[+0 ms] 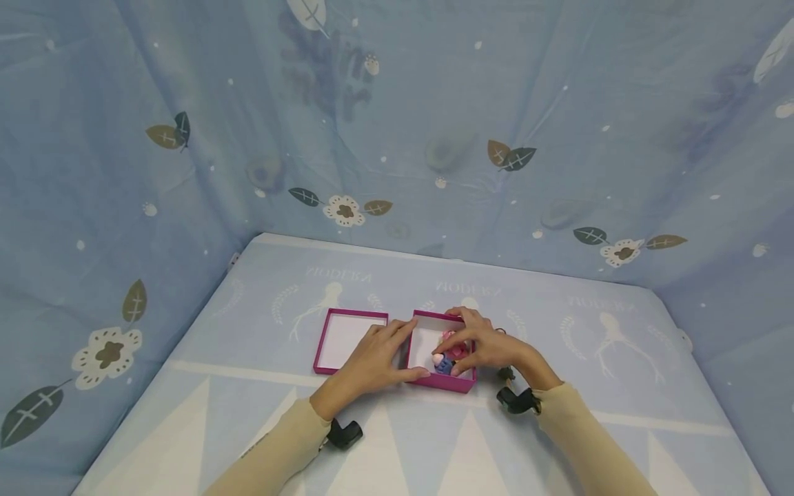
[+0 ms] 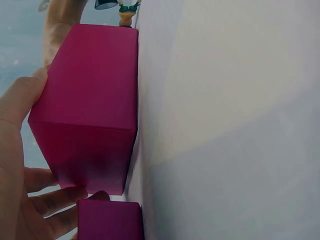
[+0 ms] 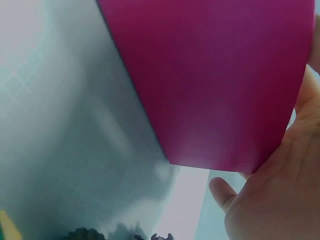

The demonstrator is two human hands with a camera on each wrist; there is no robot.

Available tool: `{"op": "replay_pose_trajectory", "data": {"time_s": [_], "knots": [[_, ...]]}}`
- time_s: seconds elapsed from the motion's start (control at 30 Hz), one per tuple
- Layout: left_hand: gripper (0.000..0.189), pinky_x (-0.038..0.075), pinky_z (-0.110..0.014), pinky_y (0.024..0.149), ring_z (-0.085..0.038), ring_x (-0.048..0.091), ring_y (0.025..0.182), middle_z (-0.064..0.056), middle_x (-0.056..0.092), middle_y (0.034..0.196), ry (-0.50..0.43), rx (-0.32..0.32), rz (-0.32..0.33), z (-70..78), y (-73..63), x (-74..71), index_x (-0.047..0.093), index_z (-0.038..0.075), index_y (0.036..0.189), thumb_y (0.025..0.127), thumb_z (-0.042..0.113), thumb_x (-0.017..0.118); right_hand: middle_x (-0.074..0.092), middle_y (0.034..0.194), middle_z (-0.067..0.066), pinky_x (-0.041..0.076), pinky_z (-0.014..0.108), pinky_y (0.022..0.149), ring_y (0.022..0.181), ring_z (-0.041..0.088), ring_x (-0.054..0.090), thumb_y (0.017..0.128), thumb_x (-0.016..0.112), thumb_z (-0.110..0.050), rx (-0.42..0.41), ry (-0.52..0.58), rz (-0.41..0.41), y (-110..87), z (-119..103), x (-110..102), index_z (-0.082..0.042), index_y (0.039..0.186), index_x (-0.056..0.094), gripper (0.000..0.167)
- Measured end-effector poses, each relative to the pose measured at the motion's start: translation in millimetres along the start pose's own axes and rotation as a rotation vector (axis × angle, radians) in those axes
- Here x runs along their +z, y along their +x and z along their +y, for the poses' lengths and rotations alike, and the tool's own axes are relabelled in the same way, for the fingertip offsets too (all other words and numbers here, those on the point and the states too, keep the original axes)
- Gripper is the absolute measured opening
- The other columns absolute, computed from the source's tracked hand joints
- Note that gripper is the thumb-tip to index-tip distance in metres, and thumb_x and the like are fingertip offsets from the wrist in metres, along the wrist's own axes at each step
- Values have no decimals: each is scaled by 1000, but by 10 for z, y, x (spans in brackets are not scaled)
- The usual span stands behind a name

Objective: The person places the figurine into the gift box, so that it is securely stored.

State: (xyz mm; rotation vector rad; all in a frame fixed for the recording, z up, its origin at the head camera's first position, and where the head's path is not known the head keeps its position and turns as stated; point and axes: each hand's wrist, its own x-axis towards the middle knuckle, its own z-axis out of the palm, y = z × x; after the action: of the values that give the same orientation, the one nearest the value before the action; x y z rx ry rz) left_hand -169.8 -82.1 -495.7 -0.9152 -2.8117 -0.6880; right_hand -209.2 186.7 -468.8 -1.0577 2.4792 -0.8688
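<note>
An uncovered magenta box (image 1: 439,383) with a white inside stands on the table. Inside its right half lie a small blue figurine (image 1: 443,364) with a pale head and a pink figurine (image 1: 457,348). My left hand (image 1: 375,357) holds the box at its left side, thumb along the front rim; in the left wrist view the fingers rest against the side wall. Over the right wall reaches my right hand (image 1: 486,342), its thumb and index finger around the blue figurine. The right wrist view shows only the box's outer wall (image 3: 215,90) and part of that hand.
Left of the box, the magenta lid (image 1: 320,344) lies with its white inside up, close to my left fingers. A small dark-green figurine (image 1: 506,373) stands right of the box, under my right wrist. Patterned cloth (image 1: 397,138) hangs behind the table.
</note>
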Motion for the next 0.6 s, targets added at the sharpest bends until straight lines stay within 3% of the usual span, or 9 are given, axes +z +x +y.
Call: {"op": "replay_pose_trajectory", "data": {"time_s": [0.23,0.6], "knots": [[94,38,-43,103,-24,55,122,-7,54,138,-6,-12,-10,5,8,-10,39,11,151,80,66,66,25,154,17,13,69,105,144,39,10,74,84,-34,110,-28,-58,1,-79,-20,-37,107,76,34],[93,40,-42,100,-24,56,119,-7,55,136,2,-3,10,30,-2,-17,39,11,150,80,65,66,18,159,19,9,72,106,147,43,1,75,84,-31,112,-50,-112,-1,-89,-54,-39,104,76,31]]}}
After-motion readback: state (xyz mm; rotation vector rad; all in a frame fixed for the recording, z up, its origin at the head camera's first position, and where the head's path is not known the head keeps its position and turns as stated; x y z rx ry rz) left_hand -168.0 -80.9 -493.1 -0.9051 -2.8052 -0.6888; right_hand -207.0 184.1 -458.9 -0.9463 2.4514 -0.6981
